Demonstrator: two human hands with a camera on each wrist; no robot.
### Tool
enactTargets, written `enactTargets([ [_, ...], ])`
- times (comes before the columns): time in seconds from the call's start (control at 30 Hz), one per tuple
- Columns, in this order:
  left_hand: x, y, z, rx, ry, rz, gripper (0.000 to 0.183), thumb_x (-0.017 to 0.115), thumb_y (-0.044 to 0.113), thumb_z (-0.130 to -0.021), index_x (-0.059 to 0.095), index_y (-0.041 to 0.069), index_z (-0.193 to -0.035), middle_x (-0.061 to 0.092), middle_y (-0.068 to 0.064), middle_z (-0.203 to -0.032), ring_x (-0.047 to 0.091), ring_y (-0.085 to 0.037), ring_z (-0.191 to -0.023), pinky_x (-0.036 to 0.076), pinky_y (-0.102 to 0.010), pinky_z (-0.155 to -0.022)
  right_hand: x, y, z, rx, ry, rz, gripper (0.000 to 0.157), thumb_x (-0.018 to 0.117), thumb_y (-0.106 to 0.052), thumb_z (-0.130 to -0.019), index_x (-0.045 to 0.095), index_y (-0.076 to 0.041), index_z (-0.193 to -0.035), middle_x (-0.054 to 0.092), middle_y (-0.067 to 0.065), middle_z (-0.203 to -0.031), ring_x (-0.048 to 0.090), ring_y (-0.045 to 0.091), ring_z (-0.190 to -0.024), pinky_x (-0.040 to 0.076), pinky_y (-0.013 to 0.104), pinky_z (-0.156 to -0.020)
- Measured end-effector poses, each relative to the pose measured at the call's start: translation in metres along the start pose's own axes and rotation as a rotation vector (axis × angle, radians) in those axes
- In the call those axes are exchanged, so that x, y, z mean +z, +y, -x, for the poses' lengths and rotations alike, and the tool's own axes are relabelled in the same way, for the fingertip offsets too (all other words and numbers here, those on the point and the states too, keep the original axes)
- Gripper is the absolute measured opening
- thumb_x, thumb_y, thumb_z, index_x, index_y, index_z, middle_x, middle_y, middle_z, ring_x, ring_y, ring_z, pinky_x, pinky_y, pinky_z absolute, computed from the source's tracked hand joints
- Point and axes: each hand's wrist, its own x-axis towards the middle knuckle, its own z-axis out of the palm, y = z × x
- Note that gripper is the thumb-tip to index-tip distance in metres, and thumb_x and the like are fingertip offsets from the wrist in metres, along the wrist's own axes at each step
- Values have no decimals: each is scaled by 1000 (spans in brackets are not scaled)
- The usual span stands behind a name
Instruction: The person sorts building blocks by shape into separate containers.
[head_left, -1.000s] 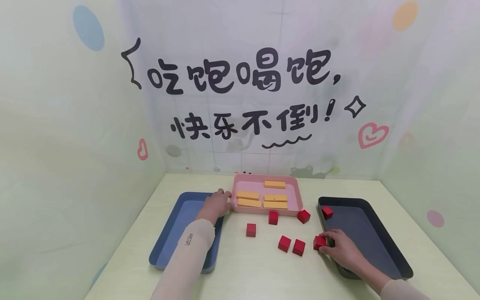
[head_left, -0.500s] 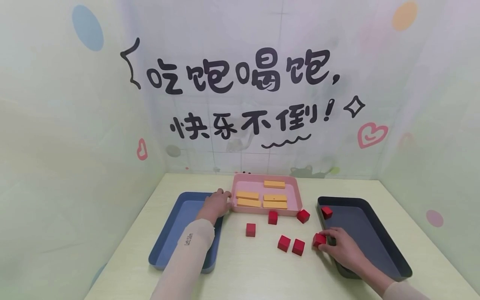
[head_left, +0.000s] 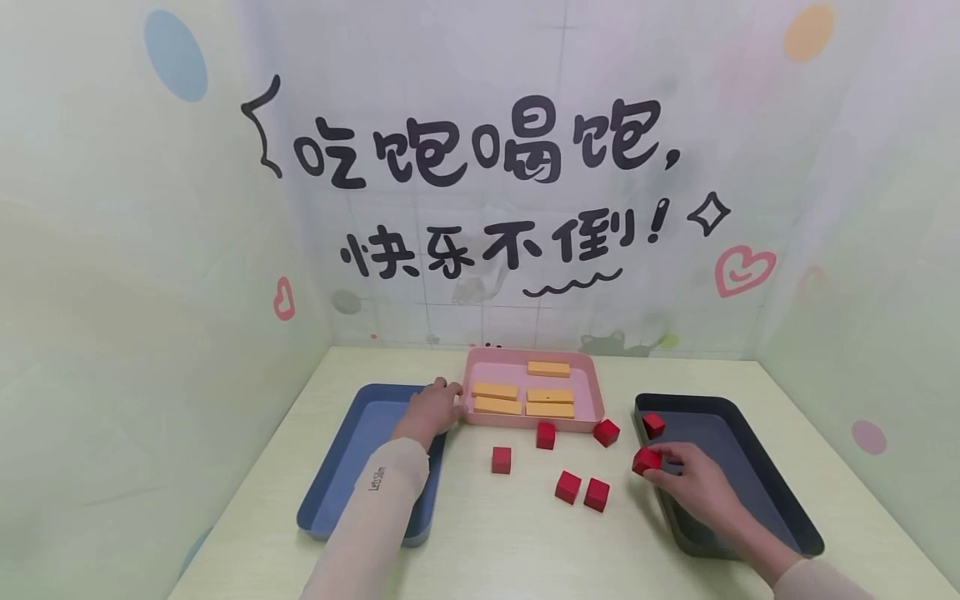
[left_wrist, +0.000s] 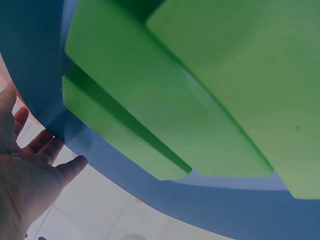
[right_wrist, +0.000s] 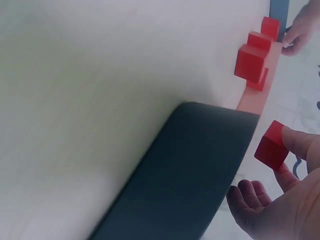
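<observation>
My right hand pinches a red cube between thumb and fingers, held above the near-left rim of the dark grey tray. In the right wrist view that cube is clear of the tray, with the other fingers spread. Another red cube lies inside the dark tray. My left hand is at the far right corner of the blue tray, fingers loosely bent toward the pink tray and holding nothing. Green blocks show inside the blue tray in the left wrist view.
Several loose red cubes, including one at the left and one at the front, lie on the pale table between the trays. Yellow blocks lie in the pink tray. A printed wall stands behind.
My right hand has lifted the red cube from the table beside the dark tray and moved it up and slightly right, over the rim. The left hand has stayed in place.
</observation>
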Motion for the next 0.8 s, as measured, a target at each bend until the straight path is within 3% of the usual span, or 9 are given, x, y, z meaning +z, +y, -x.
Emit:
enactTargets([
  [0.33,1,1,-1,-12,-7,2,45,59,33,-101,54,13,-140,49,-17,-135,51,-35,-124,36,-59,-107,-14,8,-9,37,56,-52,47,71,-18,-92,58,9,-128,65,21,-110,61,30,-94,52,31,-69],
  [0.8,0,1,-1,-13,-2,0,45,58,33,-101,54,13,-140,50,-16,-135,52,-34,-123,37,-57,-107,-28,30,-31,168,60,-44,44,67,-21,-93,60,12,-122,62,28,-114,57,31,-91,47,34,-70],
])
